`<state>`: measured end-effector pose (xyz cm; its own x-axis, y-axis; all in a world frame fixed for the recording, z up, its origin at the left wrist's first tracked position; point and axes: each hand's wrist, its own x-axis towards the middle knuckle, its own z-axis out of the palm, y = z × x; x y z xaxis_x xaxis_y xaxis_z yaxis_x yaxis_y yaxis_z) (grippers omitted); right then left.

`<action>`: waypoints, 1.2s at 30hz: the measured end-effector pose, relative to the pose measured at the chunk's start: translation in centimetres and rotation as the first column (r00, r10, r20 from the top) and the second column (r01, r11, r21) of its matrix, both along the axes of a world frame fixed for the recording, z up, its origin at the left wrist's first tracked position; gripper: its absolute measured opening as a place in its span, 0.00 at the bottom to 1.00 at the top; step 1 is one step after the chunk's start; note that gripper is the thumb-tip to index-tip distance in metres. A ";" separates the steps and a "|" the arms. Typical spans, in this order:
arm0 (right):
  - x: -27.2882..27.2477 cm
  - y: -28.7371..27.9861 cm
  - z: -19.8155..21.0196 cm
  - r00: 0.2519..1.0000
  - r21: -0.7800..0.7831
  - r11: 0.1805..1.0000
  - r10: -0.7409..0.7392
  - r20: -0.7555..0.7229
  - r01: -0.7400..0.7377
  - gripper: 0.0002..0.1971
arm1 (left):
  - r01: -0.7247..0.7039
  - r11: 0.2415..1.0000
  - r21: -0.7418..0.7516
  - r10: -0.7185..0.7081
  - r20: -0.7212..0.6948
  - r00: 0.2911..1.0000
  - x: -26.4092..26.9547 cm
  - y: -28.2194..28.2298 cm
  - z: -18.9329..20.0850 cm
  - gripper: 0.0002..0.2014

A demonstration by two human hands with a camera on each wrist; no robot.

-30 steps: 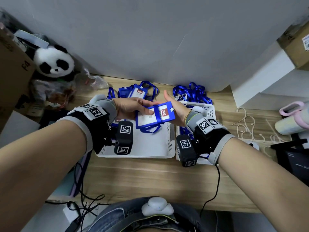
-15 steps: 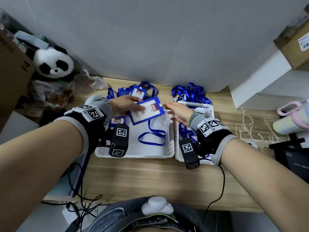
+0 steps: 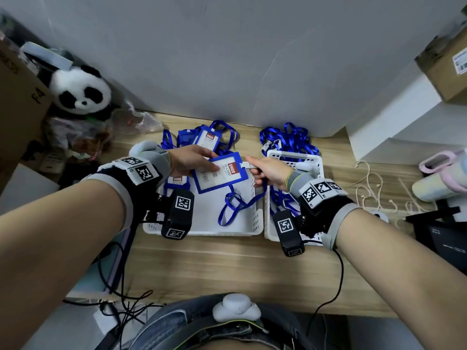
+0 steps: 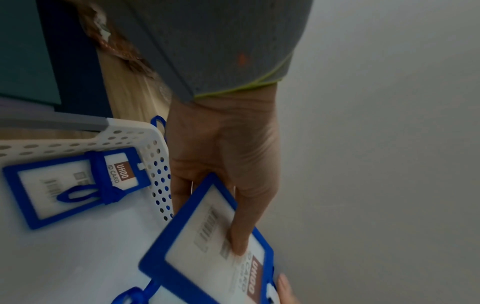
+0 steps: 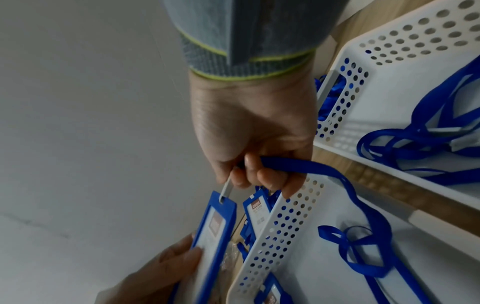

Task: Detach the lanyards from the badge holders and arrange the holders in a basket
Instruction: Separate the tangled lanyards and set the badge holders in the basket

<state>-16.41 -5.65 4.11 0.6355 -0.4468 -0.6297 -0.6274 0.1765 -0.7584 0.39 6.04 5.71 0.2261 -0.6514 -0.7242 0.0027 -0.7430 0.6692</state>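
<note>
Head view: left hand point(image 3: 188, 160) grips the badge holder point(image 3: 219, 173) above the left basket point(image 3: 255, 223); at its three o'clock end, right hand point(image 3: 267, 171) pinches the lanyard point(image 3: 237, 205) clip point(image 5: 226, 188). Detaching seems underway; next, the clip probably needs unhooking from the slot.

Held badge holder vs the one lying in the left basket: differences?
The held badge holder is up in the left hand, above the left basket; the basket holder lies flat on its floor. The held one has a lanyard clip in its slot, pinched by the right hand; the other's slot shows none. Both: blue frame, UHOO card.
</note>
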 end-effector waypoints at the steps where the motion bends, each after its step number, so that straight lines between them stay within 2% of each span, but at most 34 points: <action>1: 0.1 0.1 0.1 1.000 -0.023 1.000 0.000 0.001 0.001 0.20 | 0.026 1.000 0.007 -0.026 0.050 0.998 -0.2 -0.1 0.1 0.10; 4: 0.6 0.3 0.2 1.000 -0.107 0.994 -0.011 -0.019 0.009 0.20 | 0.147 0.989 0.010 -0.145 0.262 0.954 -0.6 -0.6 0.0 0.17; 6: 0.9 0.2 0.1 0.998 -0.092 0.995 -0.033 -0.046 0.029 0.19 | 0.186 0.982 -0.021 -0.168 0.340 0.925 -0.6 -0.8 -0.3 0.21; 9: 1.1 -0.2 0.2 0.993 0.014 0.999 -0.036 -0.109 0.037 0.16 | 0.224 0.971 -0.081 -0.177 0.383 0.907 -0.8 -0.8 -0.6 0.25; 15: 1.5 -0.5 0.5 0.978 0.141 0.986 -0.055 -0.202 0.085 0.17 | 0.276 0.950 -0.144 -0.180 0.471 0.864 -1.1 -0.9 -0.6 0.25; 19: 1.4 -0.6 0.5 0.970 0.193 0.972 -0.091 -0.224 0.136 0.21 | 0.328 0.934 -0.142 -0.209 0.528 0.823 -1.0 -1.1 -0.5 0.25; 23: 1.1 -0.9 0.1 0.959 0.250 0.943 -0.159 -0.236 0.218 0.20 | 0.405 0.905 -0.132 -0.255 0.592 0.764 -1.2 -1.4 -0.5 0.21; 25: 0.9 -0.8 -0.1 0.961 0.230 0.946 -0.180 -0.211 0.228 0.17 | 0.436 0.893 -0.111 -0.291 0.598 0.747 -1.4 -1.7 -0.2 0.21; 27: 0.8 -0.6 0.0 0.976 0.126 0.980 -0.131 -0.176 0.154 0.16 | 0.425 0.900 -0.100 -0.300 0.566 0.768 -1.5 -1.9 -0.2 0.22; 29: 0.6 -0.5 0.0 0.991 0.042 0.996 -0.075 -0.110 0.080 0.17 | 0.361 0.925 -0.122 -0.257 0.500 0.827 -1.4 -2.0 -0.2 0.21; 32: 0.1 -0.7 -0.1 0.998 0.072 0.996 -0.063 0.029 0.060 0.14 | 0.242 0.961 -0.135 -0.178 0.370 0.912 -1.1 -1.7 -0.4 0.12; 36: -0.2 -0.8 -0.3 0.994 0.110 0.992 -0.076 0.073 0.068 0.09 | 0.138 0.983 -0.123 -0.112 0.198 0.974 -0.6 -1.2 -0.6 0.07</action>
<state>-16.64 -6.49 3.82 0.6521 -0.4259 -0.6272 -0.5510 0.3020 -0.7780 -0.24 4.88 5.13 0.2606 -0.7722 -0.5794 -0.2210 -0.6320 0.7428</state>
